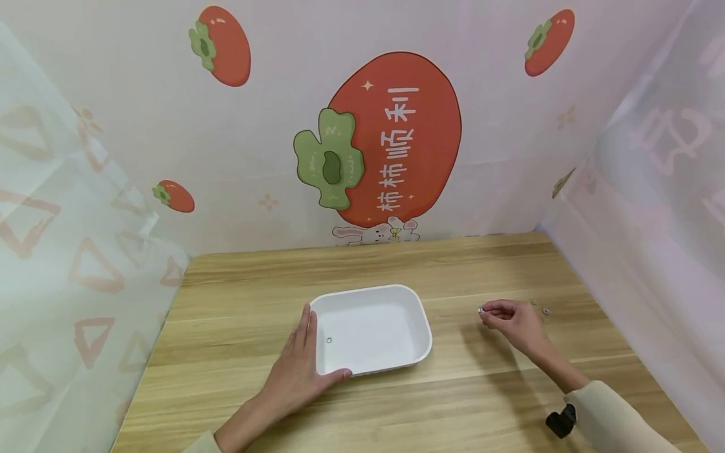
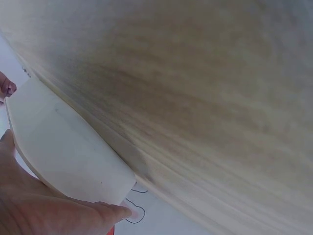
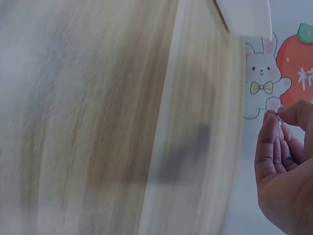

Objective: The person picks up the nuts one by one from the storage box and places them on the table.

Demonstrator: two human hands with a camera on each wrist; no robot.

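Observation:
A white rectangular tray stands on the wooden table, with a small metal nut lying inside near its left end. My left hand rests against the tray's left front corner, straight fingers along the left side and thumb on the front rim. To the right of the tray, above the table, my right hand pinches another small metal nut between thumb and fingertips. In the right wrist view only a glint of that nut shows at the fingertips.
Beyond my right hand, small metal nuts lie on the table. Printed curtains hang behind the table and along both sides. A black wrist device sits at my right sleeve.

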